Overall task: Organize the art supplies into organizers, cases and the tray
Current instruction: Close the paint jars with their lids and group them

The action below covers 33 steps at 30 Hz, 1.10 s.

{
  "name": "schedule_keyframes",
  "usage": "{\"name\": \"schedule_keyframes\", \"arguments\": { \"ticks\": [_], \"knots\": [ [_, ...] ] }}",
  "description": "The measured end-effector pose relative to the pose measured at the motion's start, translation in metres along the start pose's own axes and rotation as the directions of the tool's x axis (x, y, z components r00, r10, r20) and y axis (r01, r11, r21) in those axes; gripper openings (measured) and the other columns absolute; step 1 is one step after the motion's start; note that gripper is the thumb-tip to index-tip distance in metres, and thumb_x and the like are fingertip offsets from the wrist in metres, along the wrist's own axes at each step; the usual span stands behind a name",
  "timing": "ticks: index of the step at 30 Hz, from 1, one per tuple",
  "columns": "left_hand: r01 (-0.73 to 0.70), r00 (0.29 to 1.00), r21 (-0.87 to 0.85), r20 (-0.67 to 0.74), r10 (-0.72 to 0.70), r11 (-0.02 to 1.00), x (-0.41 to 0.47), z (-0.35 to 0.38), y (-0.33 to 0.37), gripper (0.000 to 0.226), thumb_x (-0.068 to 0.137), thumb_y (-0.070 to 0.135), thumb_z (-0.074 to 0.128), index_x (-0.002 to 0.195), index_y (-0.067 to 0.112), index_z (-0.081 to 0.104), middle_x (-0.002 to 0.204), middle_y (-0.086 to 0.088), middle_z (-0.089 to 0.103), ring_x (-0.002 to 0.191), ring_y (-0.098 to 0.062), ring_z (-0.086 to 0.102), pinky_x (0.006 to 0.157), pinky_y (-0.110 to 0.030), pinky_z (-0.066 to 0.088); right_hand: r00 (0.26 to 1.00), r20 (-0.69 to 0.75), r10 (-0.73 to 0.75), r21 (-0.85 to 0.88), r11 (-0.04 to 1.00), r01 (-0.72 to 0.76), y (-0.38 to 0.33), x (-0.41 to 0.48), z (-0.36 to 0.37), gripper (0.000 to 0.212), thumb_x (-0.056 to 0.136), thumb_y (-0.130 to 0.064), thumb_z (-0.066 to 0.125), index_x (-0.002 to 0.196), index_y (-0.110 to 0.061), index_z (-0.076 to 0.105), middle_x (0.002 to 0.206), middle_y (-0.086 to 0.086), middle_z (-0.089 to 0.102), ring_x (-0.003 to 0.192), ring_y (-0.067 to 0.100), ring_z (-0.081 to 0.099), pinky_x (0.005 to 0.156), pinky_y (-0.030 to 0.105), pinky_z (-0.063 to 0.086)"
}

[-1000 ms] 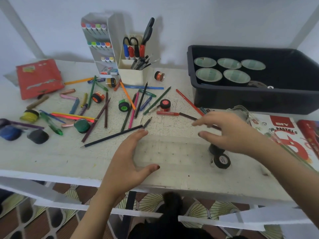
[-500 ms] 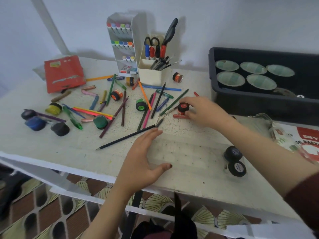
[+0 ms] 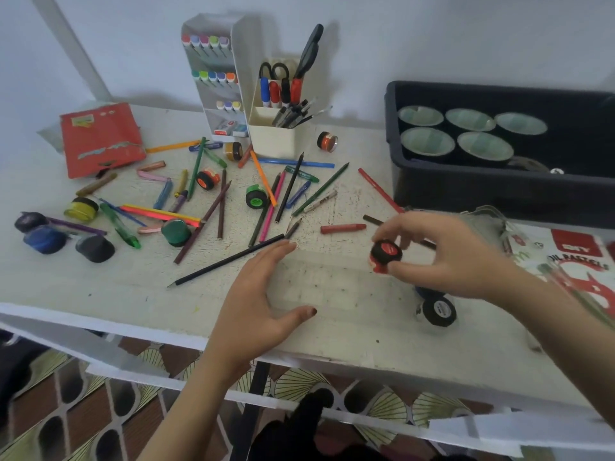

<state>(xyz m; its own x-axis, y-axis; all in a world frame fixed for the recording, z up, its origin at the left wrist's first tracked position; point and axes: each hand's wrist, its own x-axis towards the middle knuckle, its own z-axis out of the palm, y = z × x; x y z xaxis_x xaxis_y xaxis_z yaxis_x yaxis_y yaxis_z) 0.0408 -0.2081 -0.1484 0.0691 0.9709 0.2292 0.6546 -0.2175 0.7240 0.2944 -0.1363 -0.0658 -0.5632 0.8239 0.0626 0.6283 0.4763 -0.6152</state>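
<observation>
Obs: right hand (image 3: 442,257) pinches red paint pot (image 3: 386,253), lifted over the surface (image 3: 100,294) toward its front edge. Left hand (image 3: 253,304) open, resting, empty. Pot likely light, rigid, smooth; grip sidewalls below lid.

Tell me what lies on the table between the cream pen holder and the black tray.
In the head view, a small orange-red paint jar lies there, touching neither the pen holder nor the black tray.

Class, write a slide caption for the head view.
Right hand holds a red paint pot over the table; left hand open.
</observation>
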Motion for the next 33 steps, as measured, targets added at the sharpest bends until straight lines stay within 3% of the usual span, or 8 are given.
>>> {"name": "schedule_keyframes", "arguments": {
  "ticks": [5,10,14,19,24,33],
  "knots": [
    [-0.008,1.0,0.011,-0.003,0.008,1.0,0.001,0.001,0.0,0.08,0.066,0.057,0.066,0.138,0.034,0.04,0.142,0.019,0.04,0.131,0.007,0.032,0.104,-0.002,0.02,0.994,0.107,0.038,-0.217,0.976,-0.014,0.01,-0.031,-0.004,0.033,0.076,-0.027,0.071,0.104,-0.04,0.059,0.099,-0.025,0.058,0.096,-0.006,0.051,0.076,0.005,0.039],
    [-0.018,1.0,0.036,0.008,0.017,0.999,0.001,0.002,0.001,0.081,0.067,0.058,0.065,0.139,0.031,0.04,0.143,0.017,0.04,0.132,0.005,0.032,0.104,-0.004,0.02,0.996,0.088,0.024,-0.336,0.942,0.008,0.014,-0.034,0.001,0.033,0.08,-0.03,0.068,0.113,-0.035,0.06,0.101,-0.023,0.051,0.093,-0.005,0.043,0.082,0.006,0.031],
    [-0.02,1.0,0.038,0.01,0.02,0.999,0.0,0.002,0.002,0.08,0.067,0.058,0.065,0.139,0.032,0.04,0.144,0.017,0.04,0.133,0.005,0.031,0.105,-0.006,0.021,0.998,0.057,0.026,-0.372,0.928,-0.003,0.012,-0.031,0.005,0.033,0.082,-0.03,0.065,0.115,-0.035,0.059,0.104,-0.021,0.051,0.097,-0.001,0.042,0.093,0.021,0.036],
    [-0.012,1.0,0.027,-0.003,0.012,1.0,-0.001,0.001,0.001,0.08,0.067,0.059,0.066,0.138,0.031,0.041,0.142,0.018,0.04,0.132,0.007,0.031,0.104,-0.002,0.019,0.997,0.047,0.057,-0.419,0.908,-0.032,0.011,-0.029,0.008,0.034,0.086,-0.035,0.061,0.12,-0.037,0.056,0.107,-0.022,0.048,0.1,-0.002,0.037,0.093,0.018,0.03],
    [-0.016,1.0,0.029,0.005,0.016,0.999,-0.001,0.001,0.001,0.08,0.067,0.058,0.066,0.138,0.031,0.041,0.143,0.019,0.04,0.132,0.007,0.03,0.104,-0.002,0.019,0.995,-0.073,0.066,-0.506,0.858,-0.094,0.006,-0.033,0.015,0.034,0.085,-0.04,0.062,0.118,-0.035,0.058,0.11,-0.015,0.059,0.105,0.008,0.048,0.084,0.022,0.02],
    [-0.003,1.0,0.015,0.002,0.003,1.0,-0.001,0.002,0.001,0.08,0.066,0.06,0.065,0.138,0.036,0.038,0.143,0.023,0.037,0.132,0.008,0.029,0.105,-0.009,0.021,0.99,-0.111,0.092,-0.5,0.856,-0.136,0.005,-0.034,0.023,0.035,0.08,-0.035,0.069,0.115,-0.032,0.065,0.103,-0.011,0.063,0.097,0.01,0.05,0.084,0.026,0.022]
  ]
}}
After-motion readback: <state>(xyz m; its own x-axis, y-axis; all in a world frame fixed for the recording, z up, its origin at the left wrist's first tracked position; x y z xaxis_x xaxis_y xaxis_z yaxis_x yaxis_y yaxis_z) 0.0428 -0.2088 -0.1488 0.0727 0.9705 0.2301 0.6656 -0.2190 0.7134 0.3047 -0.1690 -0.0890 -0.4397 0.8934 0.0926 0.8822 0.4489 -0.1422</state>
